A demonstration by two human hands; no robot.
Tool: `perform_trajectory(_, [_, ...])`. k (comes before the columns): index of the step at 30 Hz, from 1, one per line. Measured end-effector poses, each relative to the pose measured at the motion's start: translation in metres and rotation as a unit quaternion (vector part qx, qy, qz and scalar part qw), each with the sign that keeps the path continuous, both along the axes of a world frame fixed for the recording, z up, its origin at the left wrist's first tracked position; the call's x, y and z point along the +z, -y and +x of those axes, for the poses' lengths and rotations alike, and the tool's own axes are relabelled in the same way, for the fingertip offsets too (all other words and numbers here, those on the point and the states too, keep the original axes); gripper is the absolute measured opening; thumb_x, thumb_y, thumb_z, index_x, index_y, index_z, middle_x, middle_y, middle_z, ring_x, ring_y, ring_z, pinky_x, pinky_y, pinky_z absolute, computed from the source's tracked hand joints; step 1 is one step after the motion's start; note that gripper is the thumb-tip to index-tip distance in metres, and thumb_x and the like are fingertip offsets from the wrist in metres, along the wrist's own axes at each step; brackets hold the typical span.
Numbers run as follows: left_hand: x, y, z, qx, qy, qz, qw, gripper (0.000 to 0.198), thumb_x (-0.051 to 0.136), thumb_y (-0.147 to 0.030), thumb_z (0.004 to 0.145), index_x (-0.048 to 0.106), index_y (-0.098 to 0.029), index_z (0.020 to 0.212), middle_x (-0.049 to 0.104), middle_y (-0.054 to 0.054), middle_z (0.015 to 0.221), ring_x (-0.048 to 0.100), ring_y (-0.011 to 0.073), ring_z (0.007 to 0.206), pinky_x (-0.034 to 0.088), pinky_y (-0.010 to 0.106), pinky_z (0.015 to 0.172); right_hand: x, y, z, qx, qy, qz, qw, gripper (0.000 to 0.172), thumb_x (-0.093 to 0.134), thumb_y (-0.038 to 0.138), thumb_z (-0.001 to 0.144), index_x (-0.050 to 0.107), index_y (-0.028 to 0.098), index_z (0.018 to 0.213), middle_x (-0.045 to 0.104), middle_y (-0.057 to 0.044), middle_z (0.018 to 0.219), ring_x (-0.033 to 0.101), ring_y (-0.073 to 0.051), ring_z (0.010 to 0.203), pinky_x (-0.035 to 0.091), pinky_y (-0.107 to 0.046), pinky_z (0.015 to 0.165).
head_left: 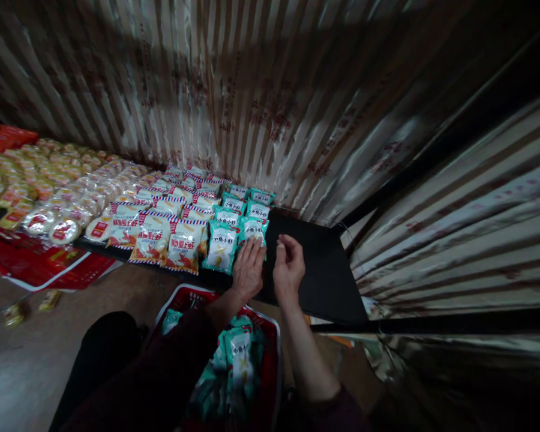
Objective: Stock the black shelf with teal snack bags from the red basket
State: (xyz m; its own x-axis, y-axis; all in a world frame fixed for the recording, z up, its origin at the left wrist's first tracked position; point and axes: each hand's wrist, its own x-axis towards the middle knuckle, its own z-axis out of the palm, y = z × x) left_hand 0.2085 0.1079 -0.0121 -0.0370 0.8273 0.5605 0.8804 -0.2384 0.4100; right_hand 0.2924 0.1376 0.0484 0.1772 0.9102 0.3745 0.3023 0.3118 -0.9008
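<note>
My left hand [248,267] lies flat with its fingers stretched out on a teal snack packet [253,231] at the front right end of the rows on the black shelf [324,264]. My right hand [288,264] hovers just to the right of it over bare shelf, fingers loosely curled, thumb and forefinger near each other, with nothing visible in them. More teal packets [220,246] lie beside and behind. Below my arms a red basket [270,360] holds several more teal packets.
Red-white-blue striped snack bags [184,243] and rows of round wrapped cakes [63,228] fill the shelf to the left. Striped patterned curtains [252,90] hang behind and at the right. A red sheet [36,261] lies on the floor at left.
</note>
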Motion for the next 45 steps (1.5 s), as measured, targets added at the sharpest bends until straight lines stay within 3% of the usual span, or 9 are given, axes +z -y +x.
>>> perform_trajectory(4, [-0.009, 0.056, -0.005, -0.051, -0.005, -0.015, 0.999, 0.041, 0.031, -0.013, 0.090, 0.049, -0.011, 0.127, 0.046, 0.010, 0.141, 0.022, 0.0191, 0.140, 0.030, 0.042, 0.112, -0.033, 0.098, 0.009, 0.000, 0.048, -0.051, 0.998, 0.028, 0.043, 0.036, 0.087, 0.058, 0.019, 0.104, 0.065, -0.010, 0.106, 0.059, -0.021, 0.101, 0.045, -0.035, 0.091])
perform_trajectory(7, [-0.026, 0.102, -0.008, -0.094, -0.010, -0.058, 0.994, 0.040, 0.035, -0.014, 0.089, 0.051, -0.011, 0.125, 0.046, 0.011, 0.140, 0.024, 0.0202, 0.140, 0.030, 0.043, 0.112, -0.069, 0.145, 0.017, 0.027, 0.116, -0.093, 0.989, 0.028, 0.039, 0.030, 0.087, 0.060, 0.020, 0.101, 0.066, -0.009, 0.099, 0.060, -0.021, 0.096, 0.046, -0.037, 0.090])
perform_trajectory(9, [-0.039, 0.127, -0.009, -0.079, 0.005, -0.096, 0.992, 0.042, 0.035, -0.011, 0.086, 0.051, -0.011, 0.125, 0.046, 0.011, 0.140, 0.026, 0.0207, 0.139, 0.031, 0.044, 0.111, -0.096, 0.163, 0.024, 0.065, 0.160, -0.117, 0.978, 0.029, 0.041, 0.026, 0.083, 0.061, 0.019, 0.102, 0.066, -0.009, 0.103, 0.059, -0.022, 0.099, 0.044, -0.039, 0.092])
perform_trajectory(12, [-0.055, 0.154, -0.006, -0.071, 0.018, -0.139, 0.988, 0.048, 0.038, -0.008, 0.081, 0.049, -0.012, 0.127, 0.040, 0.012, 0.144, 0.024, 0.0225, 0.139, 0.033, 0.045, 0.109, -0.129, 0.177, 0.033, 0.051, 0.197, -0.131, 0.970, 0.033, 0.040, 0.022, 0.079, 0.063, 0.015, 0.103, 0.066, -0.011, 0.105, 0.058, -0.024, 0.102, 0.042, -0.042, 0.095])
perform_trajectory(17, [-0.069, 0.179, 0.011, -0.027, 0.051, -0.225, 0.973, 0.051, 0.040, -0.007, 0.077, 0.049, -0.012, 0.127, 0.043, 0.013, 0.142, 0.031, 0.0240, 0.136, 0.033, 0.045, 0.110, -0.155, 0.189, 0.045, 0.021, 0.224, -0.199, 0.954, 0.042, 0.040, 0.020, 0.076, 0.060, 0.009, 0.111, 0.063, -0.016, 0.113, 0.055, -0.026, 0.109, 0.039, -0.042, 0.099])
perform_trajectory(21, [-0.079, 0.191, 0.022, 0.048, 0.102, -0.305, 0.946, 0.050, 0.041, -0.007, 0.076, 0.050, -0.004, 0.125, 0.046, 0.020, 0.137, 0.038, 0.0263, 0.132, 0.034, 0.042, 0.110, -0.165, 0.195, 0.053, 0.029, 0.221, -0.292, 0.930, 0.045, 0.043, 0.021, 0.076, 0.057, 0.008, 0.117, 0.059, -0.017, 0.122, 0.051, -0.027, 0.118, 0.035, -0.039, 0.104])
perform_trajectory(29, [-0.078, 0.190, 0.019, 0.079, 0.210, -0.351, 0.909, 0.057, 0.047, -0.003, 0.068, 0.051, -0.002, 0.124, 0.033, 0.022, 0.146, 0.022, 0.0300, 0.139, 0.026, 0.042, 0.113, -0.172, 0.200, 0.057, 0.048, 0.149, -0.366, 0.918, 0.047, 0.056, 0.028, 0.074, 0.058, 0.011, 0.118, 0.058, -0.016, 0.126, 0.048, -0.028, 0.123, 0.032, -0.036, 0.106])
perform_trajectory(37, [-0.072, 0.180, 0.015, 0.091, 0.285, -0.354, 0.886, 0.059, 0.046, -0.003, 0.068, 0.050, -0.006, 0.127, 0.057, 0.017, 0.126, 0.048, 0.0247, 0.124, 0.035, 0.036, 0.107, -0.163, 0.203, 0.053, 0.059, -0.043, -0.433, 0.899, 0.057, 0.068, 0.043, 0.064, 0.059, 0.014, 0.112, 0.069, -0.012, 0.103, 0.065, -0.026, 0.095, 0.050, -0.035, 0.084])
perform_trajectory(45, [-0.048, 0.181, 0.013, 0.082, 0.337, -0.317, 0.883, 0.049, 0.050, -0.008, 0.072, 0.056, -0.011, 0.120, 0.062, 0.013, 0.120, 0.055, 0.0229, 0.115, 0.039, 0.035, 0.102, -0.135, 0.202, 0.050, 0.093, -0.229, -0.424, 0.871, 0.047, 0.072, 0.047, 0.061, 0.061, 0.022, 0.099, 0.072, -0.002, 0.081, 0.068, -0.020, 0.073, 0.054, -0.031, 0.065])
